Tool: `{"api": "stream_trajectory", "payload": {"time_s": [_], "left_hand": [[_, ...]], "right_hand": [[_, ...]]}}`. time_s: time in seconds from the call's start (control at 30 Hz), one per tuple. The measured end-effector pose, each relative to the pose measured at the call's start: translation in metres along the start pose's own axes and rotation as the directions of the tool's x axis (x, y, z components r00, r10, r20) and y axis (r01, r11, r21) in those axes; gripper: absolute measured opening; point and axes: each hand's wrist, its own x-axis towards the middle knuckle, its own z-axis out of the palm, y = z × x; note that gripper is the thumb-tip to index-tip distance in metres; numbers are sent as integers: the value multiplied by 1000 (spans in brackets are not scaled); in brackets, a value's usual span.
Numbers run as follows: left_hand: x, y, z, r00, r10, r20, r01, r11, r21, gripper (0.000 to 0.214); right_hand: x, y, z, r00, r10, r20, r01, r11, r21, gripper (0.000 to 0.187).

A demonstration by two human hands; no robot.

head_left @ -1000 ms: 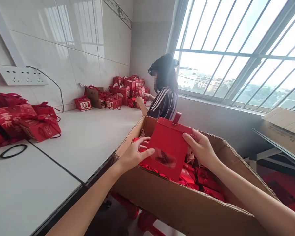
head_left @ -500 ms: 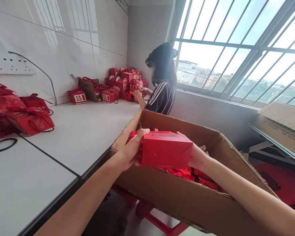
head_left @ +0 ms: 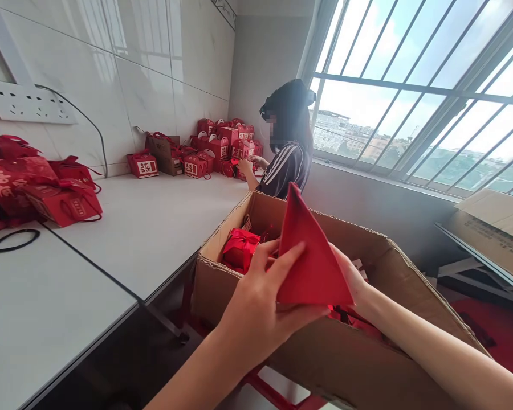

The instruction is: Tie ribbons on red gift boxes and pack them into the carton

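Note:
A red paper gift box (head_left: pixel 310 262) is held between my two hands above an open cardboard carton (head_left: pixel 216 293). It shows as a triangular face with its point up. My left hand (head_left: pixel 260 296) is closed on its near left side, fingers lying across the face and thumb below. My right hand (head_left: pixel 353 276) grips the right side, its fingers hidden behind the box. Inside the carton, a red box with a ribbon bow (head_left: pixel 241 247) sits at the left. More red items (head_left: pixel 359 322) lie lower in it, partly covered by my hands.
A white table (head_left: pixel 123 228) runs along the left, bearing red gift boxes (head_left: pixel 68 202), a black loop (head_left: pixel 15 240) and a farther pile of red boxes (head_left: pixel 218 148). Another person (head_left: pixel 286 154) works at its far end. Red stool parts (head_left: pixel 277 390) show below the carton.
The gift box has turned in my hands, from a long flat side to a triangular face. My left hand has shifted right, uncovering the bow-tied box. The view has shifted slightly.

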Motion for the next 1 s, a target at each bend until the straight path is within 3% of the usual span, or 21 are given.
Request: {"api": "stream_trajectory", "payload": {"time_s": [0.07,0.13,0.23,0.3,0.37,0.43,0.47,0.53,0.63,0.7,0.8,1.0], "left_hand": [[4,-7,-2,985,-159,-63,149,979,-142,59],[9,-15,-6,944,-327,-33,297,893,-339,59],[15,-25,-9,883,-466,51,417,730,-542,62],[16,-29,-7,881,-474,-1,391,727,-564,62],[15,-31,-1,912,-392,-125,302,844,-443,60],[11,-34,7,951,-214,-222,183,971,-152,58],[9,-35,11,969,-110,-221,121,992,34,59],[2,-41,17,990,57,-126,-4,923,385,63],[-8,-52,18,993,119,-2,-82,693,716,60],[-15,-59,15,995,95,23,-75,601,796,51],[-20,-66,12,996,62,66,-89,574,814,47],[-23,-70,14,993,106,43,-92,518,851,49]], "right_hand": [[0,1,-2,989,143,37,-145,988,52,34],[1,2,-3,974,209,85,-216,972,90,45],[1,3,0,965,189,180,-207,974,89,46],[-1,3,3,958,139,252,-159,985,61,51],[-3,4,6,948,74,311,-90,995,36,61],[-6,5,7,945,22,326,-31,999,21,63],[-6,5,6,952,2,307,-7,1000,14,61],[-3,4,3,973,-33,228,39,999,-23,53],[17,-5,-8,982,-181,56,188,961,-204,42],[40,-17,-13,956,-290,-43,246,872,-424,35],[84,-35,-13,942,-316,-118,118,635,-763,30],[174,-35,16,955,-246,-163,-78,323,-943,28]]}}
